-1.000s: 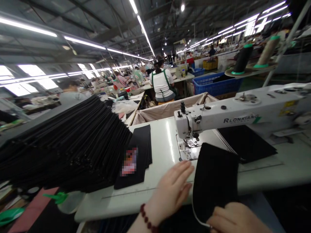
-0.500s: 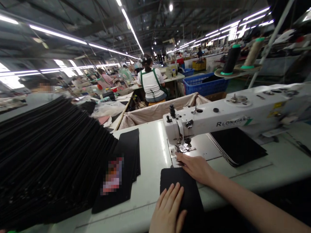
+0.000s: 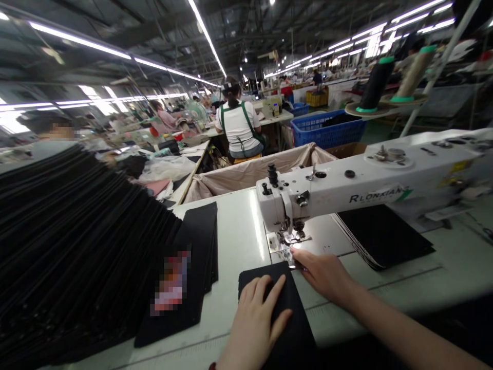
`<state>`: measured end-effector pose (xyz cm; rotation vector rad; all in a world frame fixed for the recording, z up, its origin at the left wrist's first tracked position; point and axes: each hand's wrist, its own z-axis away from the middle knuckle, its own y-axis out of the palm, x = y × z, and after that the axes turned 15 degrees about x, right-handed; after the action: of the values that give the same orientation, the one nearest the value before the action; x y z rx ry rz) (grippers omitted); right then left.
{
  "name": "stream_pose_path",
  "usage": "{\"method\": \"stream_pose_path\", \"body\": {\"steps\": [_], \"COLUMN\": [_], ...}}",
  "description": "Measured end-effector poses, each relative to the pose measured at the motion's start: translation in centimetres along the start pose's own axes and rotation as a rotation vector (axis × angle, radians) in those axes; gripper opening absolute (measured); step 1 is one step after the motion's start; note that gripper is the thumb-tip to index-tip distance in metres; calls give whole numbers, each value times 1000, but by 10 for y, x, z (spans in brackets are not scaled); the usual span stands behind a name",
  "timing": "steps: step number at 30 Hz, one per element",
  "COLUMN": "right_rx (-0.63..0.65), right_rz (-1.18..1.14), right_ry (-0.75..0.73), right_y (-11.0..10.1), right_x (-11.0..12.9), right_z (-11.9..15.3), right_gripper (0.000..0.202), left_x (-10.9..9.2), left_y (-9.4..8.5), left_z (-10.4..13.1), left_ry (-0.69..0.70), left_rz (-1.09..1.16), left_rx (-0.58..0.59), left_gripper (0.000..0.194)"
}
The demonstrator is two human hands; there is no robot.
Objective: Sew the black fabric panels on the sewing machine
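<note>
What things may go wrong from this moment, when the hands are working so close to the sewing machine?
1. The right hand has its fingertips close to the presser foot; if the sewing machine started, they might be hurt.
2. The left hand is spread on the black panel; uneven pressure could twist it.
3. The tall black stack slants; a knock might make it slide.

This place is a sewing workshop, of the size of a factory. An industrial sewing machine (image 3: 327,190) stands on the worktable (image 3: 234,241), and behind it are big thread cones (image 3: 378,85). Many black pieces (image 3: 77,241) lie in a high stack. Farther away, a co-worker (image 3: 239,126) sits at another table, and long rows of lamps (image 3: 79,39) run under the roof (image 3: 150,28).
</note>
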<state>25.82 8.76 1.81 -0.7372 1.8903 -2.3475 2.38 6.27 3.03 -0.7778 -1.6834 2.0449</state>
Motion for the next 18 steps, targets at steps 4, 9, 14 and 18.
{"method": "stream_pose_path", "body": {"steps": [4,9,14,18], "right_rx": [9,18,27,32], "right_rz": [70,132,144,125], "right_ry": [8,12,13,16], "right_y": [1,2,3,3], "right_x": [2,1,0,-1], "right_z": [-2,-5,-7,-8], "right_gripper": [49,51,53,53], "left_x": [12,27,28,28], "left_y": [-8,-8,-8,-10], "left_z": [-29,-53,-59,-58], "left_ry": [90,97,103,106], "left_rz": [14,24,50,57], "left_rx": [19,-11,-5,14], "left_gripper": [55,53,52,53]}}
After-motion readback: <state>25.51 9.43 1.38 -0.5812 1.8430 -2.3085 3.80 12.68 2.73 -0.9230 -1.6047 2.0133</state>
